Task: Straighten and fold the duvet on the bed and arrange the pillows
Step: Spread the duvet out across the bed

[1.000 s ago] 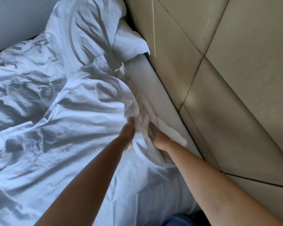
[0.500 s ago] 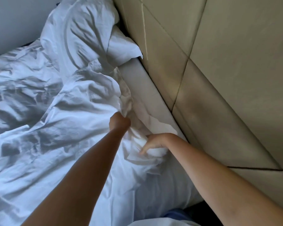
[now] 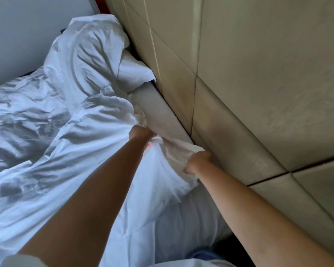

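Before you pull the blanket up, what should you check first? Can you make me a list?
1. Left hand has a grip on the duvet edge: ok.
2. Right hand has a grip on the same edge, near the padded headboard: ok.
3. Both hands hold one layer, not the sheet below: cannot tell.
4. Duvet lying smooth: not ok, it is rumpled all over.
5. Pillow clear of the duvet: not ok, duvet is heaped over part of it.
6. Far corner of the duvet free to move: cannot tell, out of view.
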A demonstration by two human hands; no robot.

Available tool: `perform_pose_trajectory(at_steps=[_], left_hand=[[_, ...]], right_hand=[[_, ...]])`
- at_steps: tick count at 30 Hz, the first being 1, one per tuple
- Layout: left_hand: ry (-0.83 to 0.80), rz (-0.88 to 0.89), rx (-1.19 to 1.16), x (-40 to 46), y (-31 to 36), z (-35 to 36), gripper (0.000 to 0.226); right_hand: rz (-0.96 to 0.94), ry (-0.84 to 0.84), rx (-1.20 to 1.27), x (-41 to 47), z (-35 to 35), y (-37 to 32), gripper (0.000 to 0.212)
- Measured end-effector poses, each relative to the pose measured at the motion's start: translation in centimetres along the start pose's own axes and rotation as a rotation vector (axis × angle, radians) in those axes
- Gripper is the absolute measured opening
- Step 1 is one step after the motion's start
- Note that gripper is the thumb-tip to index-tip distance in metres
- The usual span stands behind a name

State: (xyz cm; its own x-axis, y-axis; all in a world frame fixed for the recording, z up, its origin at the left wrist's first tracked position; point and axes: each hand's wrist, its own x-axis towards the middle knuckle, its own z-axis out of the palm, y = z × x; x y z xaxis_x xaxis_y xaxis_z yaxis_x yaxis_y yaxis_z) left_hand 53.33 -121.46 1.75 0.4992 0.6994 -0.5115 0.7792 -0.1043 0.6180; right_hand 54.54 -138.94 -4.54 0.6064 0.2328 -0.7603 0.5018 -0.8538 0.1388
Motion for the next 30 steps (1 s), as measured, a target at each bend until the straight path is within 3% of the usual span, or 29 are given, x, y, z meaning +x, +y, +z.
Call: perform_pose_trajectory(at_steps=[3, 6, 7, 9, 12, 15, 17, 21, 25, 27, 30], left_hand=[[0.062, 0.030, -0.134, 1.1, 0.8, -1.4, 0.045], [-0.017, 0.029, -0.283, 1.6, 1.2, -1.8, 0.031], [-0.037, 0.008, -0.314, 1.5, 1.2, -1.5, 0.024], [-0.043, -0.045, -0.333, 0.9, 1.0, -0.5, 0.015], [-0.038, -0.083, -0.340, 0.1, 0.3, 1.3, 0.029], [-0.026, -0.038, -0.284, -0.4, 0.8, 2.0, 0.030], [-0.019, 0.028, -0.275, -0.2, 1.6, 2.1, 0.028], [0.005, 0.153, -0.482, 0.9, 3.9, 1.4, 0.007], [-0.053, 0.313, -0.532, 1.8, 5.8, 1.2, 0.009], [-0.133, 0.326, -0.538, 2.0, 6.2, 1.5, 0.007], [-0.310, 0.394, -0.332, 2.2, 5.3, 2.4, 0.017]], right_hand=[[0.134, -0.101, -0.139, 0.0, 1.3, 1.6, 0.038], [0.253, -0.107, -0.189, -0.2, 2.7, 2.3, 0.038], [0.263, -0.040, -0.128, -0.1, 3.0, 2.2, 0.042], [0.098, 0.173, 0.209, 0.6, 3.3, 1.5, 0.050], [-0.227, 0.249, 0.705, 0.3, 2.7, -0.2, 0.064], [-0.236, 0.277, 0.820, -0.5, 2.7, -2.0, 0.040], [-0.150, 0.391, 0.741, -1.3, 2.3, -2.1, 0.038], [0.100, 0.698, 0.617, -1.5, 0.8, -0.7, 0.040], [0.146, 1.040, 0.782, -1.2, 0.1, -1.2, 0.020], [0.193, 1.186, 0.858, -1.1, 0.1, -1.8, 0.020], [0.253, 1.290, 0.992, -1.3, -0.8, -1.8, 0.017]])
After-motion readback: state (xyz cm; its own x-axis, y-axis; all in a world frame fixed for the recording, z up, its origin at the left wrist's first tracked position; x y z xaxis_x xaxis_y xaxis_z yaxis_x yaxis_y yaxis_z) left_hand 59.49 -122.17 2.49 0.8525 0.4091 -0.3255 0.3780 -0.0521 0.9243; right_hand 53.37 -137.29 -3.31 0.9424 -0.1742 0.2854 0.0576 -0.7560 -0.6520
